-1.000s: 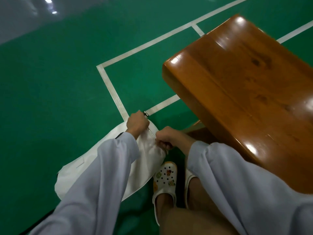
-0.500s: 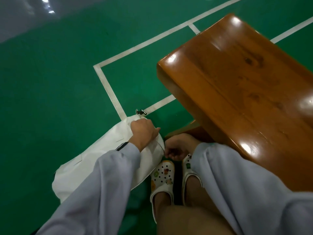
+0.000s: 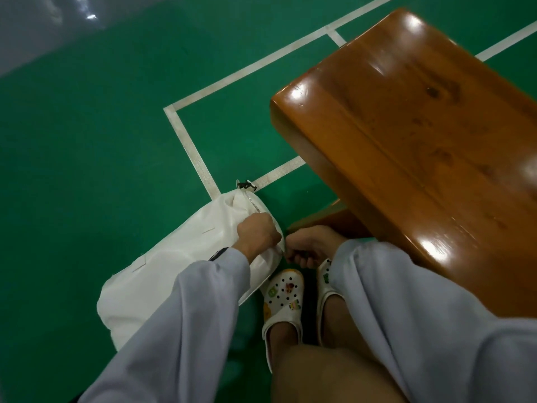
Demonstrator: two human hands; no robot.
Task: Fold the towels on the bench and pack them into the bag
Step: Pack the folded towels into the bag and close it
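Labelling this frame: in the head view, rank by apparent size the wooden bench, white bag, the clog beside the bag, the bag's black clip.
1. glossy brown wooden bench
2. white fabric bag, partly under a sleeve
3. white perforated clog
4. small black clip

An indoor sports court — green floor with white court lines, glossy wooden bench.

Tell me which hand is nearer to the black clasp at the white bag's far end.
Left. The left hand grips the bag just short of the black clasp; the right hand is farther, at the bag's edge above the shoes.
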